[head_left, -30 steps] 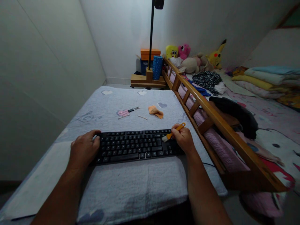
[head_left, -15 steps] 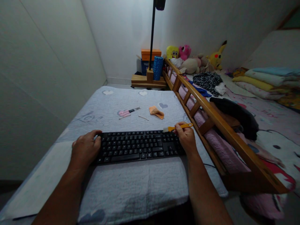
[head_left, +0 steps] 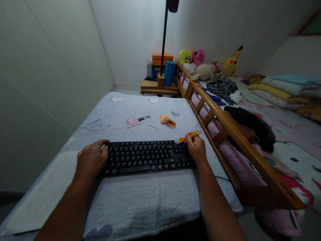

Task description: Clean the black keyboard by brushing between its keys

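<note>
A black keyboard (head_left: pixel 142 156) lies flat on the cloth-covered table (head_left: pixel 135 201). My left hand (head_left: pixel 92 157) grips its left end, thumb on the near face and fingers over the far corner. In my right hand (head_left: pixel 197 147) is a small brush with a yellow handle (head_left: pixel 195 134). Its pale bristles (head_left: pixel 178 141) are at the top edge of the keyboard, toward the right side. Beyond the keyboard lie an orange cloth (head_left: pixel 167 121), a cotton swab (head_left: pixel 153 127), another swab (head_left: pixel 133 126) and a slim tool with a dark middle, perhaps tweezers (head_left: pixel 141 118).
A wooden bed rail (head_left: pixel 213 108) runs along the table's right side, with bedding and plush toys (head_left: pixel 198 57) behind it. At the far end stand a lamp pole (head_left: pixel 164 36), a blue foam roller (head_left: pixel 169 73) and an orange box (head_left: pixel 162 59). A cable (head_left: pixel 222 178) trails at the right.
My right hand has shifted slightly left with the brush, whose handle is now tilted more steeply. My left hand stays on the keyboard's left end.
</note>
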{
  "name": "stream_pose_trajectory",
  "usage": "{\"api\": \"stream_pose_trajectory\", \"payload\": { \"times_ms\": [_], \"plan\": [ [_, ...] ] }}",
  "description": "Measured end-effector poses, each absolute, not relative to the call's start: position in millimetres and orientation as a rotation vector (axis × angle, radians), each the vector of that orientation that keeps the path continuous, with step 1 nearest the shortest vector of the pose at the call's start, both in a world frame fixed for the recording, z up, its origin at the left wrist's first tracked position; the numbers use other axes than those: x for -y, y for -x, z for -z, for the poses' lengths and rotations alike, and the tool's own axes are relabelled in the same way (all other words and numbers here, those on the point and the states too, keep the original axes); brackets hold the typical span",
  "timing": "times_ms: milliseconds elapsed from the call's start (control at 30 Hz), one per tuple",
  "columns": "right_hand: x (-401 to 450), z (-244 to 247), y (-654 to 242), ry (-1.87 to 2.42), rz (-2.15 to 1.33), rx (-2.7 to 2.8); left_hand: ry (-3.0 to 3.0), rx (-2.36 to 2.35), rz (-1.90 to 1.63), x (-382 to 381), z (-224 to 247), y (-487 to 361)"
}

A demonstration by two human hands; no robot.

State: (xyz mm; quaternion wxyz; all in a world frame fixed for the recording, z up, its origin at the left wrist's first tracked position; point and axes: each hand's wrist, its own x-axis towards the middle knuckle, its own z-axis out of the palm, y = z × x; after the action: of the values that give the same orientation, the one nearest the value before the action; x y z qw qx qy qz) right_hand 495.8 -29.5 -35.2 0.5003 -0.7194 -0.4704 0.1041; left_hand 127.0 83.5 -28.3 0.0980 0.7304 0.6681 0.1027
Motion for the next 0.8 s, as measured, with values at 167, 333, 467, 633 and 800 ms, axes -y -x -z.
{"api": "stream_pose_trajectory", "payload": {
  "times_ms": [167, 333, 467, 633, 800],
  "plan": [
    [33.3, 31.5, -501.5, 1.808, -0.037, 1.023, -2.178, -1.96, -0.352, -84.2, 31.0, -124.9],
    [31.4, 31.4, -491.6, 1.65, -0.302, 0.983, -2.173, -1.979, -0.32, -83.8, 30.2, -125.6],
    [28.9, 33.7, -487.3, 1.642, -0.376, 1.058, -2.161, -1.98, -0.322, -83.5, 30.0, -126.2],
    [32.2, 33.8, -499.2, 1.777, -0.121, 1.06, -2.155, -1.981, -0.346, -84.3, 31.9, -125.7],
    [35.2, 30.9, -500.8, 1.723, -0.092, 0.955, -2.144, -1.992, -0.344, -83.9, 31.0, -126.1]
  ]
}}
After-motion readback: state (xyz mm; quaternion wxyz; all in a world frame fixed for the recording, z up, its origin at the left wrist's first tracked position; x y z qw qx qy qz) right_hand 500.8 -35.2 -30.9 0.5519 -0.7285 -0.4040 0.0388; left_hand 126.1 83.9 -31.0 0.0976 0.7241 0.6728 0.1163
